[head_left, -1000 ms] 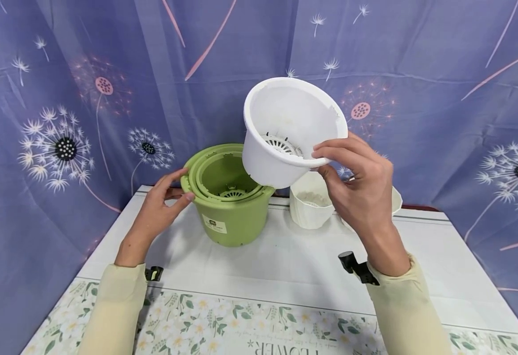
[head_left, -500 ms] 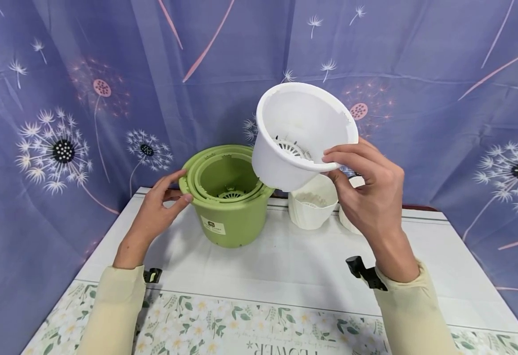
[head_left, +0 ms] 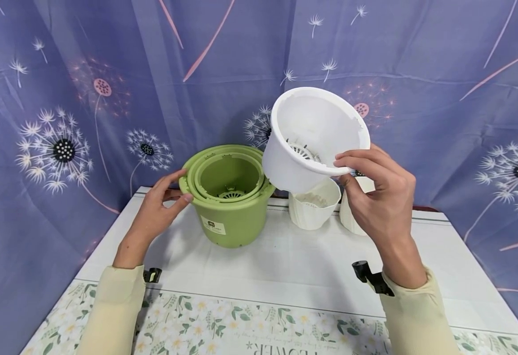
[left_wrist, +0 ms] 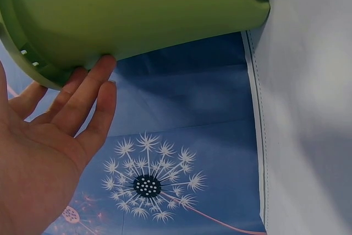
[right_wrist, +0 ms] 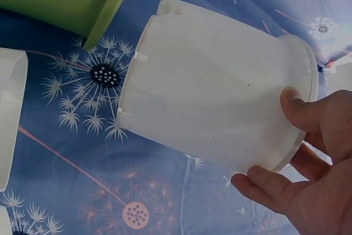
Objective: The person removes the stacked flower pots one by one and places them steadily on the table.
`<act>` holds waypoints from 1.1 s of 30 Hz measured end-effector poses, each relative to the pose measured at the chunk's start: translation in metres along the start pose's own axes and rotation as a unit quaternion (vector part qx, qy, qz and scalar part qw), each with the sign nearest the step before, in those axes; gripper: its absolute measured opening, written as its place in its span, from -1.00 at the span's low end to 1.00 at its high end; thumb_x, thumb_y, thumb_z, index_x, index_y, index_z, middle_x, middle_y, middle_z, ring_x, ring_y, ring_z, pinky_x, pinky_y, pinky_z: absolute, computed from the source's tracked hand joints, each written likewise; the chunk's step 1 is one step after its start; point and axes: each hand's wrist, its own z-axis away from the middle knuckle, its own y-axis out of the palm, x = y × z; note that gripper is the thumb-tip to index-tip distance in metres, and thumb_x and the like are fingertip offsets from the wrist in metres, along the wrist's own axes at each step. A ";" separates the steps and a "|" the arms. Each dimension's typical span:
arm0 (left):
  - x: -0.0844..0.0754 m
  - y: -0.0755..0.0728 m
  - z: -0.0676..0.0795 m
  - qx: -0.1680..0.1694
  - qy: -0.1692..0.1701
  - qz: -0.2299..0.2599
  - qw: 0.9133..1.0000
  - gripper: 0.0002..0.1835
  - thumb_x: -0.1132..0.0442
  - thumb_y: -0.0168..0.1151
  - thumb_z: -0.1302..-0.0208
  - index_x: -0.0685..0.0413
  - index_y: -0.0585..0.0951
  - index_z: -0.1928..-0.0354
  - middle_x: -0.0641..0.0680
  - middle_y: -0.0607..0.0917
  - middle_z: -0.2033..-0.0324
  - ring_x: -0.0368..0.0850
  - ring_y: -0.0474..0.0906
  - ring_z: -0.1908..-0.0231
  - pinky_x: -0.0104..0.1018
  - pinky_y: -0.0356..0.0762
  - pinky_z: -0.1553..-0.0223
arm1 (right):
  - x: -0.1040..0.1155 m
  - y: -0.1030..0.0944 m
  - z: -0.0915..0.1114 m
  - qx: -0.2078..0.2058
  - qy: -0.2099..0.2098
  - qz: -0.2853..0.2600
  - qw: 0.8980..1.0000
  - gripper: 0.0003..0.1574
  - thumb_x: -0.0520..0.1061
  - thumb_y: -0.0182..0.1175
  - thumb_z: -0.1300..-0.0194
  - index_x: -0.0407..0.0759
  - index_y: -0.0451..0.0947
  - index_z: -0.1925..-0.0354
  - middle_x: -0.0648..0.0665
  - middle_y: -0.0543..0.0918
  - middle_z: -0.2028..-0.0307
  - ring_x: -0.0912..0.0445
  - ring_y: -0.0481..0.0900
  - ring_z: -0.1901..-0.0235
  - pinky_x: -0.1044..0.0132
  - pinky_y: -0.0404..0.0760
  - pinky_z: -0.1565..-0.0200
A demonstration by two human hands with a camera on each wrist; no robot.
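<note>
- White and tilted, the white pot [head_left: 315, 132] hangs up and to the right of the green pot [head_left: 236, 224], its mouth turned towards us and its slotted base showing inside.
- We have our right hand [head_left: 384, 193], well to the right of the green pot, clamped on the white pot's rim, the thumb against the outer wall.
- We keep our left hand [head_left: 154, 215] at the green pot's left side, thumb and fingers gripping its rim.
- Inside the green pot we see an inner green pot [head_left: 230, 170]; a pale label [head_left: 213, 225] faces us from the outer wall.
- Right of the green pot, we find the nearer cream pot [head_left: 310, 217] and the farther cream pot [head_left: 351, 217].
- Behind the green pot we see a dandelion curtain [head_left: 223, 108]; beneath it, a white tablecloth [head_left: 281, 271], with a floral strip in front [head_left: 223, 310].
</note>
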 end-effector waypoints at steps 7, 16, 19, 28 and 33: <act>0.000 -0.001 0.000 -0.002 0.008 0.009 1.000 -0.30 0.15 0.29 -0.57 -0.16 0.29 -0.65 0.11 0.45 -0.45 -0.35 0.61 -0.08 -0.56 0.62 0.05 | 0.001 -0.002 0.002 -0.008 -0.001 0.010 1.000 -0.67 -0.67 0.23 -0.08 -0.41 0.80 0.33 -0.29 0.81 0.27 -0.18 0.72 0.08 0.14 0.57 -0.28; 0.001 0.000 -0.001 0.000 0.012 0.010 1.000 -0.30 0.15 0.30 -0.57 -0.19 0.29 -0.65 0.09 0.46 -0.43 -0.29 0.61 -0.08 -0.57 0.59 0.00 | -0.005 -0.008 0.009 -0.018 0.001 0.022 1.000 -0.71 -0.65 0.29 -0.07 -0.41 0.79 0.34 -0.30 0.81 0.28 0.01 0.72 0.12 -0.03 0.54 -0.35; 0.000 0.000 -0.001 0.000 0.013 0.011 1.000 -0.30 0.16 0.30 -0.57 -0.18 0.29 -0.65 0.10 0.47 -0.43 -0.29 0.61 -0.08 -0.57 0.59 0.00 | -0.011 -0.010 0.012 -0.019 -0.001 0.024 1.000 -0.75 -0.62 0.34 -0.09 -0.39 0.80 0.35 -0.29 0.82 0.29 0.09 0.71 0.13 -0.05 0.52 -0.37; -0.001 0.001 -0.001 0.000 0.008 0.009 1.000 -0.30 0.15 0.29 -0.58 -0.16 0.29 -0.65 0.11 0.46 -0.44 -0.29 0.61 -0.09 -0.56 0.61 0.02 | -0.021 -0.019 0.019 -0.014 0.002 0.034 0.999 -0.76 -0.54 0.35 -0.12 -0.30 0.83 0.35 -0.23 0.83 0.27 -0.12 0.73 0.07 0.08 0.57 -0.31; -0.001 0.000 0.000 0.000 0.006 0.005 1.000 -0.30 0.14 0.29 -0.58 -0.17 0.29 -0.65 0.11 0.45 -0.45 -0.27 0.61 -0.09 -0.56 0.61 0.04 | -0.022 -0.022 0.021 -0.026 0.002 0.034 0.999 -0.78 -0.55 0.35 -0.11 -0.32 0.82 0.37 -0.27 0.82 0.27 -0.09 0.74 0.05 0.04 0.56 -0.33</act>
